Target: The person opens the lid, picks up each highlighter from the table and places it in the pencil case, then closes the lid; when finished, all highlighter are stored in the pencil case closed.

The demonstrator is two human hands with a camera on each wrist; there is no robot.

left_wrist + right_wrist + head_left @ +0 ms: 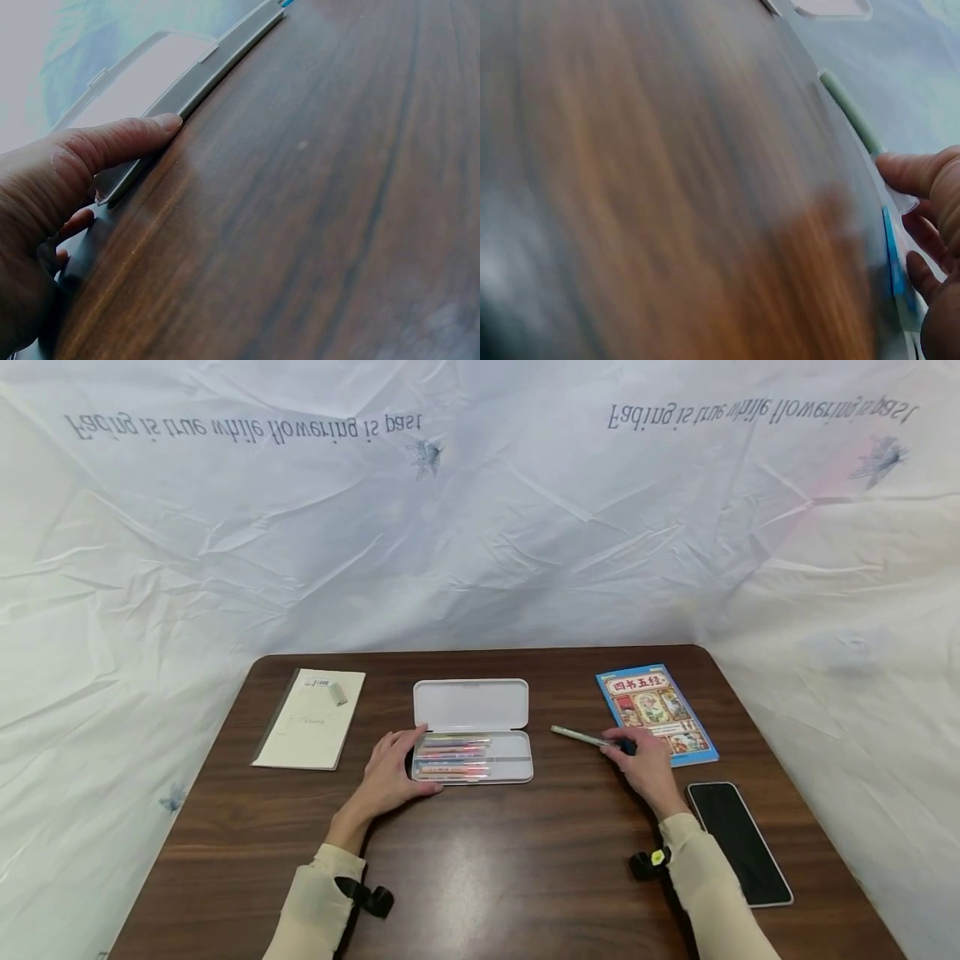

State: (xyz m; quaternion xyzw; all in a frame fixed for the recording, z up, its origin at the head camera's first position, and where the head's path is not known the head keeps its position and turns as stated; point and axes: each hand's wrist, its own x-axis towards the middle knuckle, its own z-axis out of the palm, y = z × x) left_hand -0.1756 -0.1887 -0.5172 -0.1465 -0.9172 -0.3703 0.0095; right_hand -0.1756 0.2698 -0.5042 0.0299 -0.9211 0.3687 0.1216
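An open white pencil case (513, 770) lies in the middle of the table, its lid (471, 703) folded back. Several colored pens (453, 750) fill the left part of its tray. My left hand (390, 772) grips the case's left end; in the left wrist view its thumb (146, 135) presses along the front wall. Off to the right, my right hand (643, 764) pinches a slim green pen (573, 734) near one end. The pen's free end points toward the case. In the right wrist view, thumb and fingers close on the pen (849, 109).
A blue-bordered picture book (652, 710) lies just beyond my right hand. A phone (738, 843) sits beside my right forearm. At the left is a cream notebook (311, 727) with a small eraser (337, 694) on it. A white sheet (480, 527) hangs behind the table.
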